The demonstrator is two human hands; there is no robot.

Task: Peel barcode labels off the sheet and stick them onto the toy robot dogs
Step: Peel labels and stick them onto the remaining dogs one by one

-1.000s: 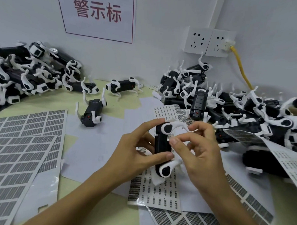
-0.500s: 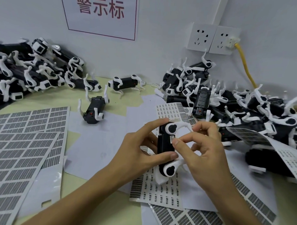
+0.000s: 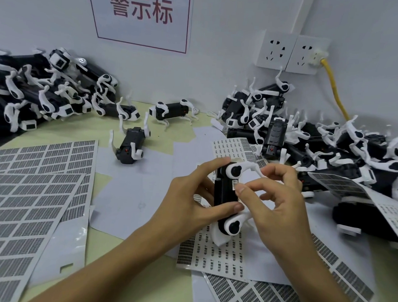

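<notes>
1. Since a second ago the right hand [image 3: 280, 199] has slid its thumb a little down the side of the toy dog [image 3: 225, 197], and a small white barcode label [image 3: 235, 183] now shows just above the thumb tip
2. The left hand [image 3: 191, 202] grips the toy dog upright above the desk [image 3: 113, 240]: its forefinger lies over the upper end, its thumb crosses the lower body, and the black body sits between them
3. The right thumb tip touches the dog's side right below the label; the forefinger curls over the upper white leg [image 3: 245, 167], the other fingers are loosely bent behind. Whether the thumb still holds the label's edge cannot be told
4. Under the hands lies a label sheet [image 3: 212, 253] with many labels on it
5. More sheets [image 3: 34, 190] lie on the left of the desk
6. One pile of dogs [image 3: 49, 93] lies at the back left, another pile [image 3: 329, 142] at the right, and a single dog [image 3: 130, 146] lies on its back between them
</notes>
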